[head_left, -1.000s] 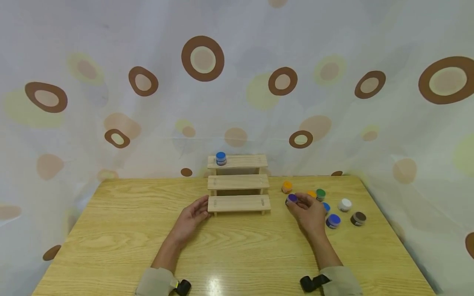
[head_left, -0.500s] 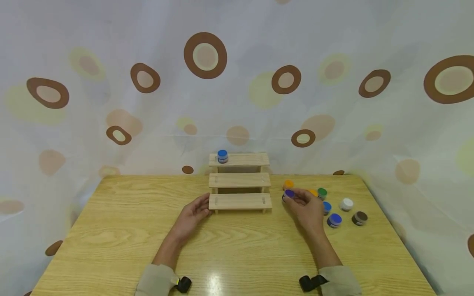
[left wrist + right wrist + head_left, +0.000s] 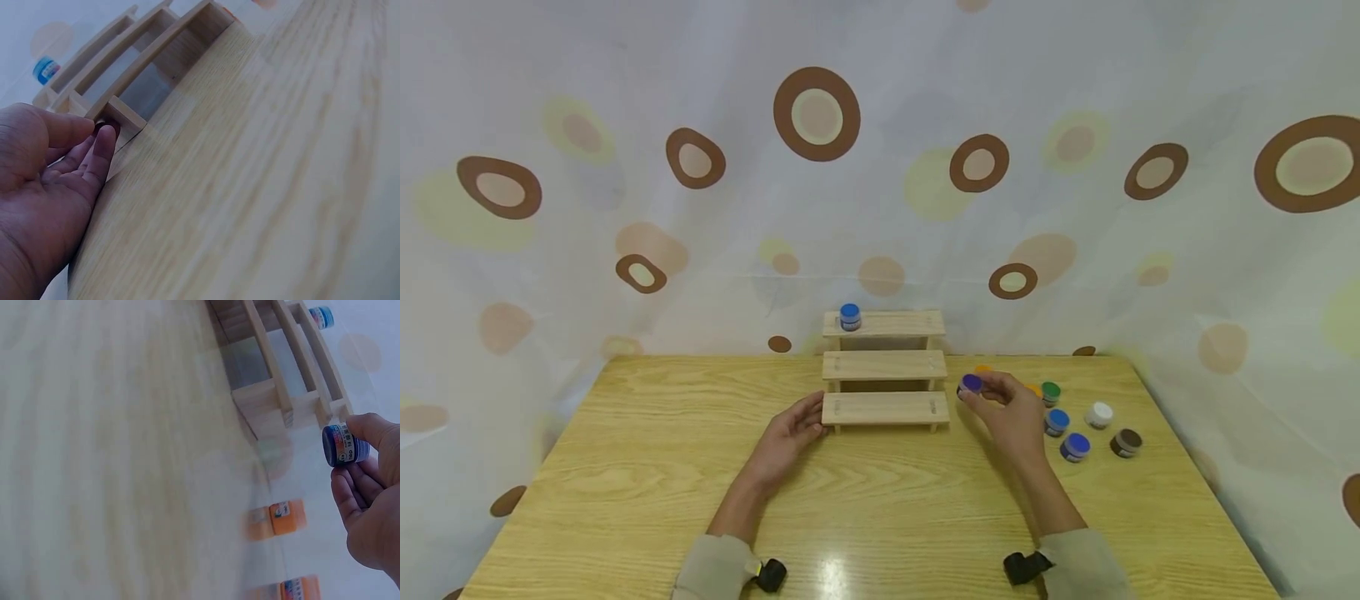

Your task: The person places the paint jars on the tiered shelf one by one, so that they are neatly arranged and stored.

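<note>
A three-tier wooden display stand point(image 3: 886, 408) stands at the back middle of the table. My left hand point(image 3: 784, 446) holds the left end of its lowest tier, thumb and fingers at the board's end point(image 3: 128, 115). Between thumb and fingers, my right hand point(image 3: 1018, 425) pinches a small paint jar with a purple lid point(image 3: 970, 385). In the right wrist view the labelled jar point(image 3: 345, 444) is raised above the table, just off the stand's right side. One blue-lidded paint jar point(image 3: 850, 317) sits at the left of the top tier.
Right of my right hand, several jars stand on the table point(image 3: 880, 517): blue point(image 3: 1057, 422), darker blue point(image 3: 1076, 447), green point(image 3: 1050, 393), white point(image 3: 1100, 414) and brown point(image 3: 1127, 442). Two orange jars point(image 3: 284, 517) are partly hidden by the hand in the head view. A patterned curtain point(image 3: 880, 208) hangs behind.
My right hand has lifted the purple-lidded jar and carried it left and away from me, toward the stand. The left hand keeps its place at the stand's end.
</note>
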A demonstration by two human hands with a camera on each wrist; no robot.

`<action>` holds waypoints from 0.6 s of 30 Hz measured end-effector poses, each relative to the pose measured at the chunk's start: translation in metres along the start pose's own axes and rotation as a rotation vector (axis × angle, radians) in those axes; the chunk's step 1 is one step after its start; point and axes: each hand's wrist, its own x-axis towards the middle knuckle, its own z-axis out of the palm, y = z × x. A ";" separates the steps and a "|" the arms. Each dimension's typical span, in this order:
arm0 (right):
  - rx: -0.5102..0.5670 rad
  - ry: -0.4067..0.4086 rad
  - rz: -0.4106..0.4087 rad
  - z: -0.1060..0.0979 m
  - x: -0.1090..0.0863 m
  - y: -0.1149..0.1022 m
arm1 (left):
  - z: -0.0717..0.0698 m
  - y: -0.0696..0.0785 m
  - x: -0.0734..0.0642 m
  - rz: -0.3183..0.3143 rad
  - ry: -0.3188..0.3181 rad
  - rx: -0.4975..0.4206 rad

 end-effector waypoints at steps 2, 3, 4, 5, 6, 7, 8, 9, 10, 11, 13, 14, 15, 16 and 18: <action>0.007 0.001 -0.024 0.003 0.004 -0.005 | 0.000 0.000 0.000 -0.001 -0.002 -0.004; 0.010 0.000 -0.037 0.004 0.006 -0.008 | 0.000 0.001 0.000 -0.001 -0.003 -0.005; 0.016 -0.002 -0.053 0.006 0.008 -0.011 | 0.000 0.001 0.000 -0.001 -0.002 -0.007; 0.026 -0.004 -0.068 0.007 0.010 -0.014 | 0.000 0.002 0.000 -0.002 -0.001 -0.010; 0.029 -0.006 -0.086 0.009 0.013 -0.018 | 0.000 0.002 0.000 -0.001 -0.001 -0.008; 0.037 -0.007 -0.101 0.011 0.015 -0.021 | 0.000 0.002 0.000 -0.003 0.000 -0.006; 0.044 -0.009 -0.114 0.012 0.017 -0.024 | 0.000 0.002 0.000 -0.001 0.002 -0.005; 0.053 -0.011 -0.127 0.014 0.019 -0.027 | 0.000 0.002 0.000 0.000 0.003 -0.005; 0.060 -0.014 -0.139 0.015 0.021 -0.030 | 0.000 0.002 0.000 0.002 0.003 -0.002; 0.064 -0.016 -0.149 0.016 0.023 -0.033 | 0.000 0.002 -0.001 0.005 0.002 0.000; 0.068 -0.022 -0.167 0.019 0.028 -0.037 | 0.000 0.002 0.000 0.005 0.002 -0.005; 0.069 -0.026 -0.180 0.021 0.030 -0.040 | 0.001 0.002 0.000 0.005 0.002 -0.010; 0.069 -0.029 -0.192 0.022 0.032 -0.042 | 0.001 0.002 0.000 0.004 0.003 -0.013; 0.070 -0.035 -0.201 0.023 0.034 -0.044 | 0.001 0.001 0.000 0.004 0.004 -0.015; 0.083 -0.046 -0.211 0.025 0.038 -0.050 | 0.002 0.001 0.000 0.004 0.010 -0.016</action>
